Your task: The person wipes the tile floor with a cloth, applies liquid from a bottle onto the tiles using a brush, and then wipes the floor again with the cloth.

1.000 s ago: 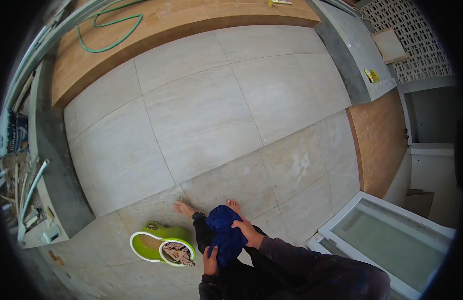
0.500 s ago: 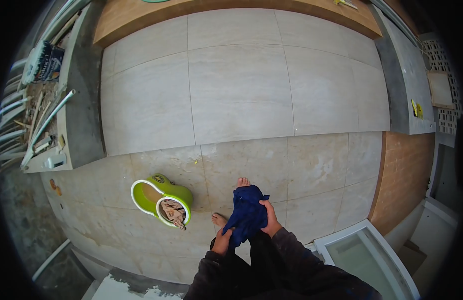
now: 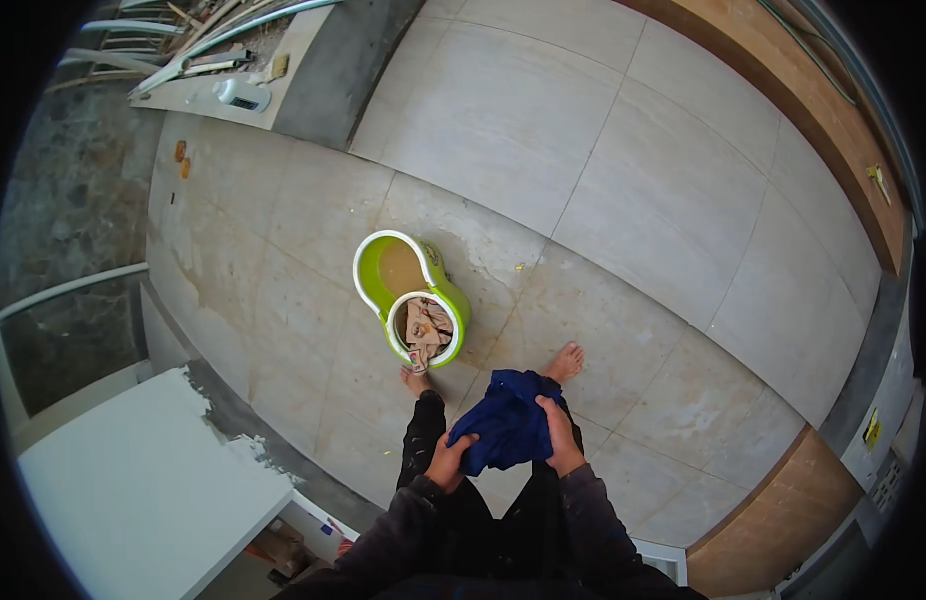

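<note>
A dark blue cloth [image 3: 505, 420] hangs bunched between my two hands, above the floor and in front of my legs. At its lower left edge, my left hand [image 3: 449, 460] is closed on the fabric. My right hand [image 3: 561, 437] grips the cloth along its right side, thumb on top. Just ahead and to the left stands a green and white two-part bucket [image 3: 458, 300]. Brownish water [image 3: 401, 268] shows in its far part, and a crumpled beige cloth [image 3: 428, 328] lies in the round near part.
A raised tile step [image 3: 673, 190] crosses the upper right. On the ledge at upper left lie a white bottle [image 3: 243, 95] and a brush [image 3: 280, 66]. A white surface [image 3: 143, 480] fills the lower left. My bare feet are on the tiles.
The view has turned left, bringing the white surface into sight. One foot now stands close beside the bucket. Both hands still hold the blue cloth, which looks more spread sideways.
</note>
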A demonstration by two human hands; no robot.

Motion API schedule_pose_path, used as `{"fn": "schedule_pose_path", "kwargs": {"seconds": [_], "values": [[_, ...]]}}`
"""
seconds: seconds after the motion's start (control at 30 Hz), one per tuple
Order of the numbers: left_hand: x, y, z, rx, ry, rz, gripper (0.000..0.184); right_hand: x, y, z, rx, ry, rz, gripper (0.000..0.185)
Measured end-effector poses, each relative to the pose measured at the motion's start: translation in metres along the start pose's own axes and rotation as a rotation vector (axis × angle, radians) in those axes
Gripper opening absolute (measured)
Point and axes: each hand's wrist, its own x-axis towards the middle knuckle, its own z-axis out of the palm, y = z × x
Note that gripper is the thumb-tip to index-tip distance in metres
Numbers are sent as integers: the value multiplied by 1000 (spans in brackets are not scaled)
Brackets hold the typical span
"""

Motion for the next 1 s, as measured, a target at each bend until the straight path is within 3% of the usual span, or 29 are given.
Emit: {"fn": "schedule_pose_path", "kwargs": {"seconds": [0.13, 0.2, 0.3, 0.43, 0.57, 0.6, 0.63, 0.67, 0.7, 0.73, 0.77, 0.83, 0.9, 1.0], "values": [[-10, 47, -41, -13, -37, 81, 45, 31, 33, 51, -306, 4, -205, 42], [-2, 62, -81, -8, -88, 43, 49, 34, 47, 90, -305, 30, -231, 39], [17, 95, -123, 324, -113, 231, 53, 52, 70, 135, -108, 15, -285, 52], [36, 150, -159, 452, -264, 270, 58, 55, 101, 173, 226, -83, -299, 73], [41, 210, -119, 548, -364, 505, 58, 57, 86, 236, 361, -288, -595, 71], [51, 216, -110, 749, -349, 675, 55, 72, 83, 231, 364, -286, -602, 71], [63, 224, -97, 952, -329, 848, 53, 88, 76, 226, 276, -188, -621, 69], [70, 237, -78, 957, -332, 851, 53, 89, 55, 232, 82, -46, -598, 70], [78, 250, -58, 1101, -358, 1000, 51, 91, 35, 236, -111, 87, -553, 72], [84, 264, -34, 1246, -387, 1140, 49, 82, 5, 248, -101, 92, -547, 72], [90, 281, -7, 1408, -420, 1145, 37, 74, -25, 257, 6, 23, -555, 74], [137, 283, 37, 1490, -462, 1217, 29, 93, -76, 256, 110, -50, -554, 75], [182, 275, 79, 1653, -450, 1324, 15, 132, -130, 247, -322, 82, -619, 80], [267, 252, 132, 1763, -399, 1298, 17, 203, -206, 197, -407, 198, -710, 84]]}}
